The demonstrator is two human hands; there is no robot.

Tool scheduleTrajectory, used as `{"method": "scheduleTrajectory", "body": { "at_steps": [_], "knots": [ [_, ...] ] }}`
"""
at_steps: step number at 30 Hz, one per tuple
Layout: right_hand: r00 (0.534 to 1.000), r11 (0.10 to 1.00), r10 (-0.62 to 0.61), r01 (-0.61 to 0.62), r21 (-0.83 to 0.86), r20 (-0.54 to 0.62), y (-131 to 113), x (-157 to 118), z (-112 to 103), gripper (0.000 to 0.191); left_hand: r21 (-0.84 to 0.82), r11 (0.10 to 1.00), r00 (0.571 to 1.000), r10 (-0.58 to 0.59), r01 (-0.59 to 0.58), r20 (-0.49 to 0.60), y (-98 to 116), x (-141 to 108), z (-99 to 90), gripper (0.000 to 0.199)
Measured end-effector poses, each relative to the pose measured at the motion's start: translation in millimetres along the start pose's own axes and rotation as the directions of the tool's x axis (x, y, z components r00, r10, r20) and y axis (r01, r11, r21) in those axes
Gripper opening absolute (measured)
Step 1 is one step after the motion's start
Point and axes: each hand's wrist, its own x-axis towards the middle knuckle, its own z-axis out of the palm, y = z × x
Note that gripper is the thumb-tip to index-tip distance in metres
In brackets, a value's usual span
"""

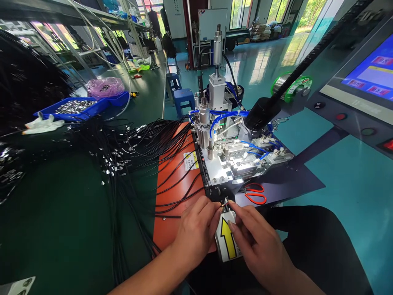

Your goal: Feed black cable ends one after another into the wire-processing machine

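At the near end of a metal bench machine [236,159], my two hands meet fingertip to fingertip. My left hand [198,223] is closed in a pinch on a thin cable end [223,205] with pale, coppery wire showing. On the other side, the fingers of my right hand [256,233] are curled, and its index tip presses at the same wire end by a small metal fixture; whatever it grips is too small to name. Below the fingertips is a white plate with a yellow arrow [228,241]. Black cables [179,180] cross the orange board [170,229] beside my left hand.
Red-handled scissors [256,193] lie right of the machine. A solder spool [291,87] and a control screen [373,73] stand beyond. Leftward are bundled cables [113,159] with metal ends, a blue tray [73,108] of small metal parts and a white glove [43,123].
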Motion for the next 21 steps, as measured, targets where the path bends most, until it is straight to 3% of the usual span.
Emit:
{"method": "scheduleTrajectory", "body": {
  "at_steps": [9,21],
  "knots": [
    [1.000,0.999,-0.011,0.010,-0.036,-0.015,1.5,0.5,2.4,0.042,0.067,0.998,1.000,0.005,-0.005,-0.007,2.2,0.3,-1.1,0.016],
    [0.998,0.996,0.042,-0.038,0.076,-0.052,-1.5,0.8,1.9,0.035,0.033,0.999,0.999,-0.035,0.035,-0.004,0.1,-1.2,1.6,0.015]
  ]
}}
